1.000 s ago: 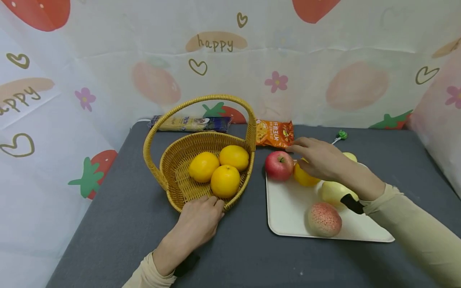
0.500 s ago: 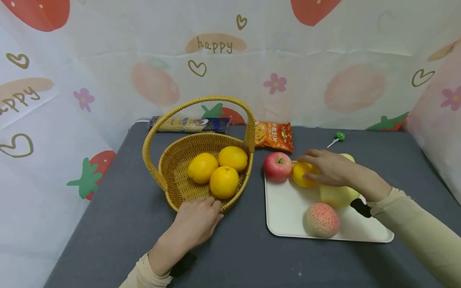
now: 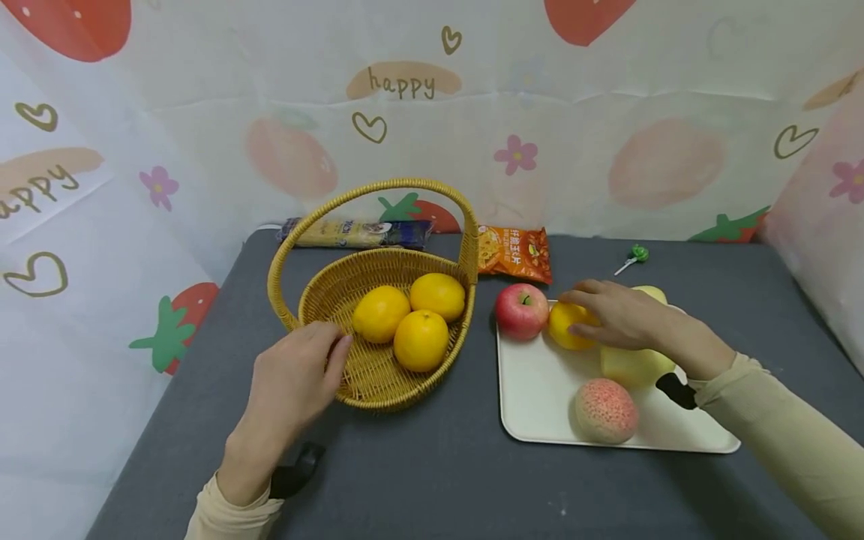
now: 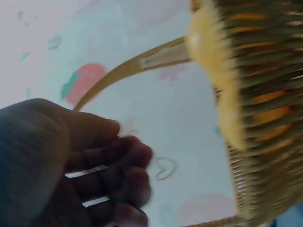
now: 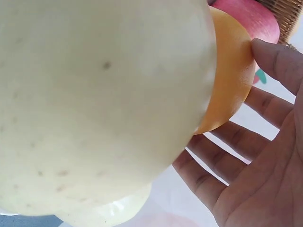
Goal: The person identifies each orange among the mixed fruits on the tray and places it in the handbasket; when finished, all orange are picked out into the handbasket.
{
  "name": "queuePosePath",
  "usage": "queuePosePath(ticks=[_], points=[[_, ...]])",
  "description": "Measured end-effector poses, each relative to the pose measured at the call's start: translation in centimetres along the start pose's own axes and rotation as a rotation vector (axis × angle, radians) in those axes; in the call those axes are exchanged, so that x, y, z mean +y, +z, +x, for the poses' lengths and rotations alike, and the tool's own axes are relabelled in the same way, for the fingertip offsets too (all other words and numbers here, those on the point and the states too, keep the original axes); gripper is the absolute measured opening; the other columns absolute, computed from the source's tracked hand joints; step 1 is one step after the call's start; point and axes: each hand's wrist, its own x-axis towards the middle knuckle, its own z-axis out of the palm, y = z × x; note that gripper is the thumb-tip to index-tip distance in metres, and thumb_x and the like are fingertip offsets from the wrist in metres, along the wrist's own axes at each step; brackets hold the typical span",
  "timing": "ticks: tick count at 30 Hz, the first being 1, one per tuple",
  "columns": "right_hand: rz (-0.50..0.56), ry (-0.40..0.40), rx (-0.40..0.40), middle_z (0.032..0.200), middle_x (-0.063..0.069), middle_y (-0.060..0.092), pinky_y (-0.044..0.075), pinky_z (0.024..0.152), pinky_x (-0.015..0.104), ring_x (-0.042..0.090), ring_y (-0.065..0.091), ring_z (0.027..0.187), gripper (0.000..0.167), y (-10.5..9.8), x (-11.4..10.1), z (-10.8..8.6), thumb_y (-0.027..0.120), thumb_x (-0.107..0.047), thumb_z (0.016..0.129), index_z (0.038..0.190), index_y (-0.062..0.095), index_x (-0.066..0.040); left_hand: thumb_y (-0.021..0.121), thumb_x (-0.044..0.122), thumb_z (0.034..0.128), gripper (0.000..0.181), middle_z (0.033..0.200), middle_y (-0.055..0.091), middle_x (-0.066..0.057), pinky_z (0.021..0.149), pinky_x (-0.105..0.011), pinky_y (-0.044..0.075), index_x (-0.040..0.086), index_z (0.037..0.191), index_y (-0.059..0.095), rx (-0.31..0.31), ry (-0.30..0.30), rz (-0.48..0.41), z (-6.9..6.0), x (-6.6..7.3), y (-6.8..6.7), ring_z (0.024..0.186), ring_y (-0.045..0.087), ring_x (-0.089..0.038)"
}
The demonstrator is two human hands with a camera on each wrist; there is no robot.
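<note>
My right hand (image 3: 621,316) has its thumb and fingers around an orange (image 3: 564,325) on a white tray (image 3: 540,397). In the right wrist view the thumb tip touches that orange (image 5: 233,78), while a pale pear (image 5: 104,109) fills the foreground. To the orange's left is a red apple (image 3: 523,310). Three more oranges (image 3: 421,341) lie in a yellow wicker basket (image 3: 367,384) with a tall handle. My left hand (image 3: 286,390) hovers at the basket's near left rim. Its fingers (image 4: 137,184) are loosely curled in the left wrist view and hold nothing.
Pale yellow pears (image 3: 634,367) and a pink speckled peach (image 3: 605,411) share the tray. Behind it lie a green lollipop (image 3: 637,254) and an orange snack bag (image 3: 516,253). A noodle packet (image 3: 358,232) lies behind the basket, before a printed curtain (image 3: 567,112).
My left hand has left the basket's front rim and moved left and up. The right hand has come down from above the orange and now grips it.
</note>
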Motion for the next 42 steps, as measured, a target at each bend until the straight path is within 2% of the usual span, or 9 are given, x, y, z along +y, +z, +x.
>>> queuePosePath(ticks=[3, 5, 11, 16, 20, 23, 27, 31, 42], points=[[-0.001, -0.006, 0.002, 0.131, 0.020, 0.057, 0.047, 0.096, 0.056, 0.042, 0.057, 0.117, 0.046, -0.1, 0.0, -0.1, 0.065, -0.030, 0.093, 0.133, 0.058, -0.009, 0.068, 0.017, 0.0889, 0.011, 0.068, 0.056, -0.001, 0.049, -0.032, 0.044, 0.011, 0.080, 0.064, -0.145, -0.022, 0.046, -1.0, -0.3, 0.8, 0.058, 0.052, -0.017], [0.000, -0.014, 0.007, 0.130, 0.020, 0.058, 0.047, 0.096, 0.056, 0.042, 0.058, 0.117, 0.046, -0.1, 0.0, -0.1, 0.065, -0.029, 0.092, 0.133, 0.058, -0.009, 0.070, 0.018, 0.0878, 0.009, 0.073, 0.059, -0.002, 0.052, -0.034, 0.048, 0.012, 0.082, 0.067, -0.200, -0.003, 0.062, -1.6, -0.4, 1.2, 0.064, 0.056, -0.019], [0.005, -0.056, 0.032, 0.128, 0.020, 0.058, 0.048, 0.094, 0.054, 0.041, 0.059, 0.112, 0.052, 0.0, 0.0, -0.3, 0.073, -0.023, 0.085, 0.131, 0.058, -0.008, 0.076, 0.022, 0.0838, 0.012, 0.078, 0.060, 0.000, 0.063, -0.034, 0.052, 0.015, 0.078, 0.070, -0.300, 0.045, 0.089, -2.6, -0.6, 1.6, 0.079, 0.057, -0.020], [-0.001, -0.084, 0.044, 0.130, 0.020, 0.057, 0.051, 0.090, 0.054, 0.041, 0.059, 0.110, 0.062, 0.4, 0.0, -0.4, 0.080, -0.015, 0.075, 0.132, 0.056, -0.006, 0.075, 0.025, 0.0851, 0.016, 0.076, 0.058, 0.002, 0.065, -0.034, 0.052, 0.016, 0.074, 0.069, -0.366, 0.051, 0.093, -2.4, -0.6, 1.3, 0.080, 0.056, -0.018], [-0.036, -0.081, 0.053, 0.131, 0.018, 0.057, 0.051, 0.089, 0.054, 0.041, 0.058, 0.109, 0.065, 0.5, 0.0, -0.3, 0.082, -0.014, 0.073, 0.131, 0.054, -0.007, 0.074, 0.031, 0.0857, 0.019, 0.075, 0.060, 0.004, 0.063, -0.031, 0.049, 0.018, 0.073, 0.068, -0.416, 0.057, 0.066, -2.2, -0.7, 0.9, 0.076, 0.053, -0.015], [-0.054, -0.076, 0.055, 0.129, 0.018, 0.058, 0.051, 0.090, 0.053, 0.040, 0.058, 0.107, 0.066, 0.6, 0.0, -0.2, 0.083, -0.015, 0.073, 0.132, 0.054, -0.007, 0.075, 0.041, 0.0826, 0.025, 0.073, 0.059, 0.007, 0.066, -0.030, 0.044, 0.020, 0.071, 0.065, -0.451, 0.082, 0.046, -2.1, -0.9, 0.5, 0.075, 0.052, -0.014], [-0.055, -0.077, 0.054, 0.128, 0.018, 0.059, 0.050, 0.091, 0.054, 0.040, 0.058, 0.107, 0.068, 0.6, 0.0, -0.2, 0.083, -0.017, 0.074, 0.134, 0.054, -0.007, 0.078, 0.050, 0.0751, 0.031, 0.070, 0.059, 0.010, 0.074, -0.034, 0.041, 0.023, 0.069, 0.063, -0.458, 0.143, 0.037, -2.0, -1.1, 0.3, 0.077, 0.054, -0.014], [-0.033, -0.073, 0.055, 0.126, 0.019, 0.058, 0.051, 0.090, 0.054, 0.040, 0.059, 0.107, 0.067, 0.6, 0.0, -0.3, 0.082, -0.017, 0.074, 0.134, 0.054, -0.007, 0.080, 0.047, 0.0736, 0.029, 0.073, 0.060, 0.009, 0.077, -0.036, 0.044, 0.022, 0.071, 0.065, -0.449, 0.181, 0.025, -2.1, -1.3, 0.5, 0.077, 0.057, -0.014], [-0.054, -0.059, 0.088, 0.122, 0.016, 0.060, 0.054, 0.082, 0.050, 0.036, 0.063, 0.101, 0.064, 0.8, 0.2, -0.4, 0.084, -0.023, 0.071, 0.128, 0.057, -0.009, 0.080, 0.044, 0.0748, 0.027, 0.072, 0.059, 0.009, 0.072, -0.033, 0.045, 0.021, 0.073, 0.066, -0.454, 0.186, 0.022, -2.2, -1.3, 0.7, 0.071, 0.054, -0.011]])
